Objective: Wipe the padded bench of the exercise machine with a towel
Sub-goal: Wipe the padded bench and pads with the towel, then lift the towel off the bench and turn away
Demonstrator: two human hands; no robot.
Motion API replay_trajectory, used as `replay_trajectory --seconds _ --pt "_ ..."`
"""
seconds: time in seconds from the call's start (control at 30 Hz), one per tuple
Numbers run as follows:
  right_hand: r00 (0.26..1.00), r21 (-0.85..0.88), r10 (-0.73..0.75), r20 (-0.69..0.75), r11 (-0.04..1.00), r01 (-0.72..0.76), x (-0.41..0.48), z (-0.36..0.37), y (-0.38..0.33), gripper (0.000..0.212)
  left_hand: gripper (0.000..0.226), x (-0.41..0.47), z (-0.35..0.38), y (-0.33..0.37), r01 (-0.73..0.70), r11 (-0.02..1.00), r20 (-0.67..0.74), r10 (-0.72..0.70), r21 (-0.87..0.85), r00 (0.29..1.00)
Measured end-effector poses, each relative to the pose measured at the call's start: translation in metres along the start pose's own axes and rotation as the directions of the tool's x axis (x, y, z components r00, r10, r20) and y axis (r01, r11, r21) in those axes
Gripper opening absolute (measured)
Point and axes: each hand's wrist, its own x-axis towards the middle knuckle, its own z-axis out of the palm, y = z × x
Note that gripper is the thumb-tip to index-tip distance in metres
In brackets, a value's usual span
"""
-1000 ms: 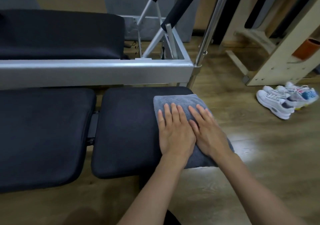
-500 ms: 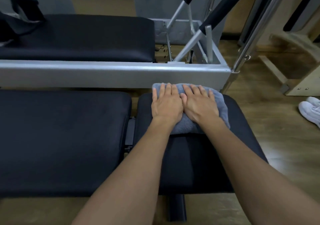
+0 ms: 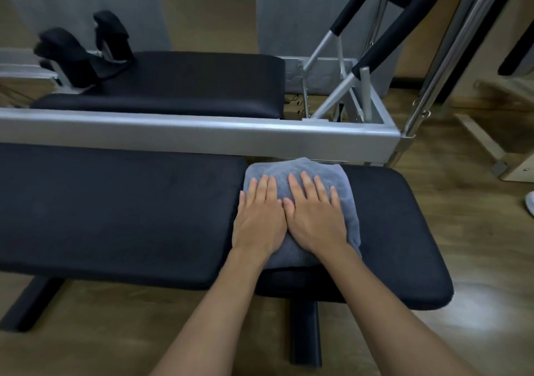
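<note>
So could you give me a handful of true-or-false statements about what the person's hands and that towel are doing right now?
1. Both hands lie flat, palms down, on the towel. True: the left hand and right hand press it side by side.
2. The towel is bright red. False: it is grey.
3. The towel sits on the smaller right-hand pad, near the gap to the longer left pad. True.
4. The towel hangs over the silver frame rail. False: it lies on the pad in front of the rail.
5. One hand grips the black padded handle bar. False: nobody touches it.
</note>
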Motion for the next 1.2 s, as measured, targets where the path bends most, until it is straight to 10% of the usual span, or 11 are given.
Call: replay_trajectory --seconds 0.4,0.57,0.8,1.2 --pt "0.988 0.125 0.099 -0.122 0.989 -0.083 -0.089 -0.038 0.026 0.042 0.058 -0.078 -0.012 0.041 0.086 0.996 -0.037 -0.085 0.030 0.996" --pt "0.868 0.030 0.479 -0.132 0.877 -0.479 -0.094 -0.067 0.044 0.052 0.069 -0.077 -0.035 0.050 0.305 0.931 -0.002 -0.312 -0.201 0.950" --pt "0.820 0.103 0.572 0.020 0.814 -0.571 -0.088 -0.063 0.043 0.058 0.074 -0.049 -0.050 0.051 0.499 0.722 0.206 -0.460 -0.480 0.864" --pt "0.832 0.136 0.555 -0.018 0.825 -0.548 -0.081 -0.062 0.027 0.039 0.043 -0.049 -0.044 0.040 0.156 0.762 -0.041 -0.234 -0.628 0.971"
